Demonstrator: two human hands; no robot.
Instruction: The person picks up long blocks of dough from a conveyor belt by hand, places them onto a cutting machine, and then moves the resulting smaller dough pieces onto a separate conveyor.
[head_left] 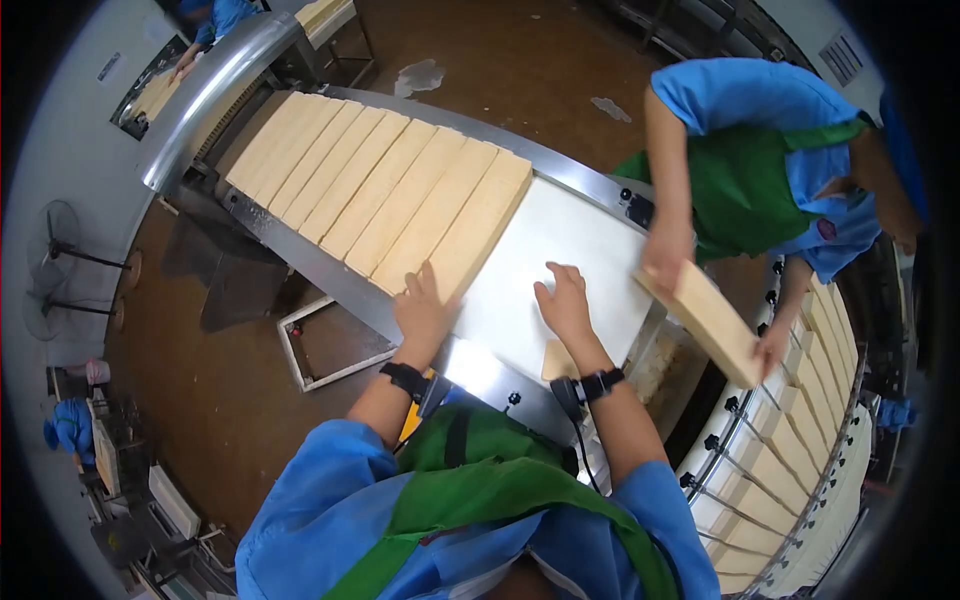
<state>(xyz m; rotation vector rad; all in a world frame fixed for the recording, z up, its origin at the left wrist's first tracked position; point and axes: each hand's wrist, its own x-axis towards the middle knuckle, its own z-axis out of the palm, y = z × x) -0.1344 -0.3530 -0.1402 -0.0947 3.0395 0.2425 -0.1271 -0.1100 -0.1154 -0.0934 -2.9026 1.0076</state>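
Note:
A row of long pale-yellow blocks (380,190) lies side by side on a white conveyor belt (545,235). My left hand (421,308) is at the near end of the frontmost block (478,225), its fingers stretched out against it and not wrapped round. Over the bare stretch of belt, my right hand (567,305) hovers with fingers apart and nothing in it. Just below that hand sits a small pale triangular piece (557,360). Both my wrists wear black straps with small devices.
To the right, a co-worker (760,170) in a green apron holds another block (715,325) in both hands. Beside them a second conveyor (770,470) carries several blocks between thin dividers. A curved metal hood (220,95) covers the belt's far end. Standing fans (60,270) are at the left.

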